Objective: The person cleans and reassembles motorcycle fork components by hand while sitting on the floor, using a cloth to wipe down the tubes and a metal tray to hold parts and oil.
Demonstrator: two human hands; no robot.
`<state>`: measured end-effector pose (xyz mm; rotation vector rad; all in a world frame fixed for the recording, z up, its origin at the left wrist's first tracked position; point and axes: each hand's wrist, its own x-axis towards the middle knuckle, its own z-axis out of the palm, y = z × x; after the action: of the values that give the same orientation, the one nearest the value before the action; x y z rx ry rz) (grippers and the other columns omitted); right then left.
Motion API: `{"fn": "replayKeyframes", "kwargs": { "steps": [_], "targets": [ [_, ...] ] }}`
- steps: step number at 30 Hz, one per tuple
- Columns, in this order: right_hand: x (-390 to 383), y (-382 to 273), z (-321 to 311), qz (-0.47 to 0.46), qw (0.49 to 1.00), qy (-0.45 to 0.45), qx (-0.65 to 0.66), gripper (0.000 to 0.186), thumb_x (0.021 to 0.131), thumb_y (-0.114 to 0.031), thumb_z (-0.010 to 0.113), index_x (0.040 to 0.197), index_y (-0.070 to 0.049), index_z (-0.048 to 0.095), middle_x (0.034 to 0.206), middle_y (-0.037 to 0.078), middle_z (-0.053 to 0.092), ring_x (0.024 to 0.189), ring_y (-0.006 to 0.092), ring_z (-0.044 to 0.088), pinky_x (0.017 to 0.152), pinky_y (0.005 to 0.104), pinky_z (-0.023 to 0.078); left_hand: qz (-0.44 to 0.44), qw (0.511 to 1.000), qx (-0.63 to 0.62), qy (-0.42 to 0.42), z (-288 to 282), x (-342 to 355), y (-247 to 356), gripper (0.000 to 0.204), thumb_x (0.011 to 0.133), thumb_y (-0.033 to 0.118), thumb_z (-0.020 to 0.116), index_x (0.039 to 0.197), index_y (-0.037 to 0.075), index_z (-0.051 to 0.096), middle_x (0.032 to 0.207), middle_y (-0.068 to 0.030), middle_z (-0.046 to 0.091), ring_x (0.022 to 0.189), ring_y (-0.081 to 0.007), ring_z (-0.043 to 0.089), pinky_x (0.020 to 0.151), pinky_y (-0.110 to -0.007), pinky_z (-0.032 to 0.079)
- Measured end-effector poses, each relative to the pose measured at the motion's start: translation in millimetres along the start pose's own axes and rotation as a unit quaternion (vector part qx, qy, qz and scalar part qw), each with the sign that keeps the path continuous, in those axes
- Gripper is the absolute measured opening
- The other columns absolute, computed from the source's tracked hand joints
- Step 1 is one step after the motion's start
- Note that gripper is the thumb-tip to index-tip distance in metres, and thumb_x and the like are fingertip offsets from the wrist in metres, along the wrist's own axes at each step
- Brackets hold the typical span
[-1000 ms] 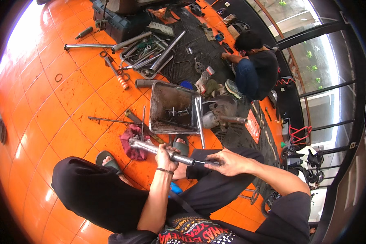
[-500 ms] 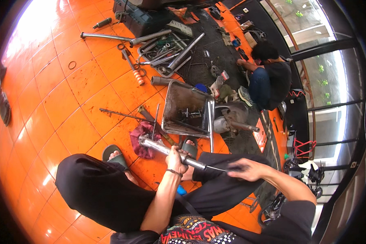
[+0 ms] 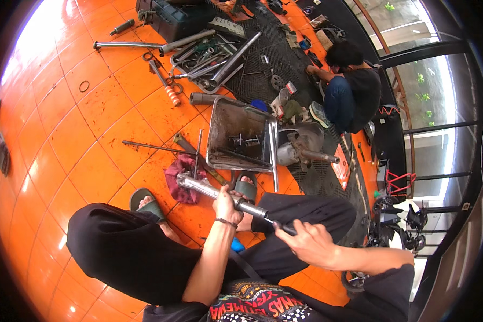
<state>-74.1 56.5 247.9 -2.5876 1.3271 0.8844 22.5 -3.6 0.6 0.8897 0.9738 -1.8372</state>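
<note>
My left hand is wrapped round a silver fork tube, which slants down to the right over my legs. At the tube's lower right end, my right hand grips a dark-handled tool with a thin metal rod running into the tube. Just beyond my left hand a maroon cloth lies on the floor, with metal rods and a yellowish-handled tool by it, partly hidden.
Past my feet stand a grimy metal tray, a tray of tools and a dark case; loose tubes lie around them. A person crouches on the black mat at the right, near a red stand and a motorcycle.
My right hand first moved right, drawing the thin rod outward, then turned and came down and back toward the tube's end. My left hand still holds the tube.
</note>
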Motion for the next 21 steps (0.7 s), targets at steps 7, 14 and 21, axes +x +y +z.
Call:
{"fn": "replayKeyframes", "kwargs": {
  "steps": [7, 14, 21],
  "targets": [
    [21, 6, 14, -0.004, 0.999, -0.008, 0.037, 0.035, 0.084, -0.015, 0.062, 0.119, -0.01, 0.06, 0.063, 0.011, 0.058, 0.048, 0.0263, 0.063, 0.043, 0.0395, 0.05, 0.006, 1.0, 0.001, 0.015, 2, -5, 2, 0.019, 0.093, 0.016, 0.054, 0.078, 0.007, 0.046, 0.063, -0.006, 0.047, 0.053, -0.0204, 0.051, 0.051, -0.039, 0.05],
    [34, 38, 19, 0.056, 0.923, -0.084, 0.371, 0.017, 0.095, -0.018, 0.058, 0.095, -0.001, 0.057, 0.058, 0.021, 0.054, 0.049, 0.0321, 0.06, 0.046, 0.0435, 0.043, -0.032, 0.999, 0.02, 0.004, 1, -15, 4, 0.012, 0.091, 0.013, 0.054, 0.082, 0.008, 0.047, 0.064, -0.0024, 0.047, 0.055, -0.0165, 0.049, 0.052, -0.035, 0.048],
    [-6, 58, -4, 0.082, 0.927, -0.095, 0.354, 0.013, 0.094, -0.016, 0.06, 0.09, -0.003, 0.059, 0.055, 0.016, 0.052, 0.045, 0.0296, 0.054, 0.045, 0.0405, 0.04, -0.023, 0.999, 0.018, 0.028, 4, -14, 0, 0.017, 0.091, 0.015, 0.055, 0.079, 0.008, 0.047, 0.062, -0.0019, 0.046, 0.055, -0.0171, 0.049, 0.052, -0.034, 0.049]
  ]
}}
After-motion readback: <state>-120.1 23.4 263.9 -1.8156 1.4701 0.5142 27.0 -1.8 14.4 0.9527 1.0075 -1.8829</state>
